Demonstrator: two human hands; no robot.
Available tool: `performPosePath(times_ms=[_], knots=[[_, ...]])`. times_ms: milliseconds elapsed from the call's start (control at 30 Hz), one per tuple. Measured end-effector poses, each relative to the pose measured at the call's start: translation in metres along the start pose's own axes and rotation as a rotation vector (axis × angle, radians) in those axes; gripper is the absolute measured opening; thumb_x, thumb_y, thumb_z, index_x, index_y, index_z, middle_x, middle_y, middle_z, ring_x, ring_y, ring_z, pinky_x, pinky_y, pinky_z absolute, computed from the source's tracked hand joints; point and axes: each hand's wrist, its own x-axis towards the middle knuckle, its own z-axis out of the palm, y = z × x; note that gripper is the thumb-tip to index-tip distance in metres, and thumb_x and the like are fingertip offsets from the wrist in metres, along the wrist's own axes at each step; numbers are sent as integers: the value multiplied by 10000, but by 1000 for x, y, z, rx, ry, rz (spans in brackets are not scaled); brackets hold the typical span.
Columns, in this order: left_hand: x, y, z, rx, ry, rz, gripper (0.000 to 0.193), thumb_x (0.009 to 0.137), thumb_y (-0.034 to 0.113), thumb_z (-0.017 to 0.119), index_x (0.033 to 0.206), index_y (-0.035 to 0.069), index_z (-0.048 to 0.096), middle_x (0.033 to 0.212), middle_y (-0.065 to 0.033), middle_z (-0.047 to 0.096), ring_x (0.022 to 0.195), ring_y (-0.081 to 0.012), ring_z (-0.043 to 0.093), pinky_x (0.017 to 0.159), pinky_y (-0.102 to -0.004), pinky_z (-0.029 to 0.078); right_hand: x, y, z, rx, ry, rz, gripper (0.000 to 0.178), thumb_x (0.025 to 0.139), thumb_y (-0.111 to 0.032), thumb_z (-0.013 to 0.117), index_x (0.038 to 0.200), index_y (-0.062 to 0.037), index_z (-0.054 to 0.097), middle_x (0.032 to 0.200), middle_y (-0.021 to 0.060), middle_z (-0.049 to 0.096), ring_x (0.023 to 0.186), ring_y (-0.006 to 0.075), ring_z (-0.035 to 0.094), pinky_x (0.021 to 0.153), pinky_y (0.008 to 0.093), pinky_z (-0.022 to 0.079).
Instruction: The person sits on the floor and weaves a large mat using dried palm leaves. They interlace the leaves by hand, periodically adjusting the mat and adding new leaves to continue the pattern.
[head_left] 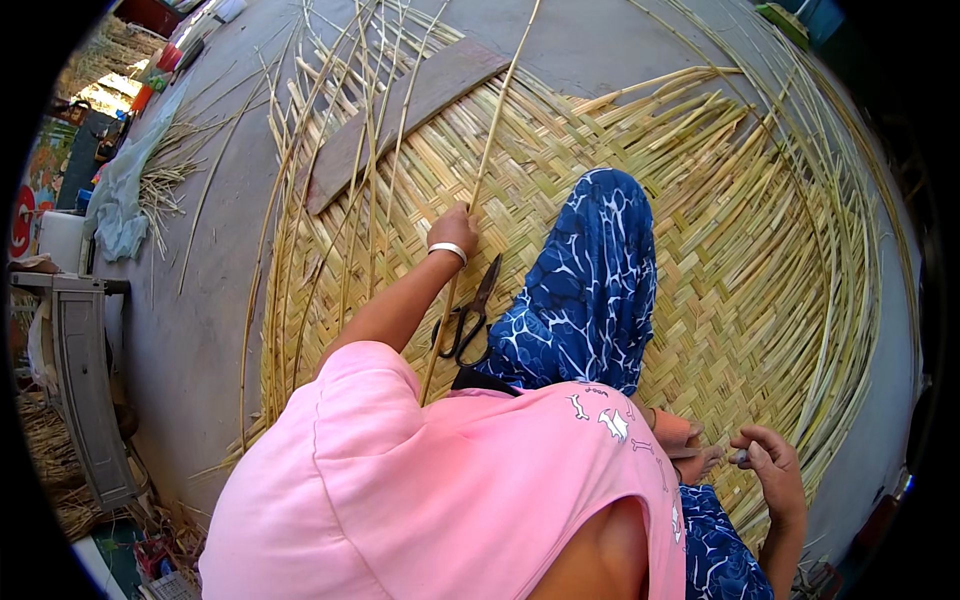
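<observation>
My left hand (455,232), with a white bracelet at the wrist, is closed around a long pale reed (497,110). The reed runs from the far edge, through my fist, down toward my lap. Beneath it spreads a woven reed mat (700,320) with loose, unwoven ends. Black-handled scissors (470,318) lie on the mat between my left forearm and my bent knee. At the lower right, beside my foot, my right hand (772,468) has its fingers curled. A small greyish thing shows at its fingertips, too small to name.
A flat dark wooden board (420,105) lies across the reeds at the far left. Loose reeds (375,150) cross it, and more curve along the mat's right side. On the left stand a grey cabinet (85,380), a crumpled translucent plastic sheet (128,205) and a reed pile (165,180).
</observation>
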Motion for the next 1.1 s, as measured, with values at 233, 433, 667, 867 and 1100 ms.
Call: performPosePath(times_ms=[233,433,667,867,1100], knots=[[19,-86,-69,-61,447,-99,203,878,264,531,956,83,581,911,-187,641,832,-381,616,719,-470,482,-7,-4,0,-63,108,27,387,910,-311,554,1159,-15,545,984,78,631,817,146,620,715,262,488],[15,-179,-124,38,360,-388,315,869,314,557,1049,59,602,947,-176,648,833,-357,633,730,-443,494,-11,9,-9,-48,101,43,376,924,-306,541,1187,-37,529,998,78,635,808,145,626,700,258,488],[-66,-131,-58,288,209,-194,1038,693,633,652,1432,60,204,1492,-172,184,1381,-334,161,1091,-508,140,-8,4,-8,-60,52,83,427,908,-325,546,1185,-2,517,985,94,621,817,155,611,721,273,477],[-71,-187,-76,476,306,-314,1000,706,532,689,1455,129,161,1508,-133,152,1405,-303,102,1098,-526,107,-11,11,-11,-66,88,144,453,907,-363,548,1195,-16,504,992,90,616,815,156,617,701,259,475],[-68,-269,-151,561,222,-731,1079,645,572,725,1458,123,177,1519,-123,151,1412,-297,94,1103,-527,125,-13,26,-17,5,163,199,466,899,-402,556,1201,-51,505,970,68,613,763,132,604,677,239,473]])
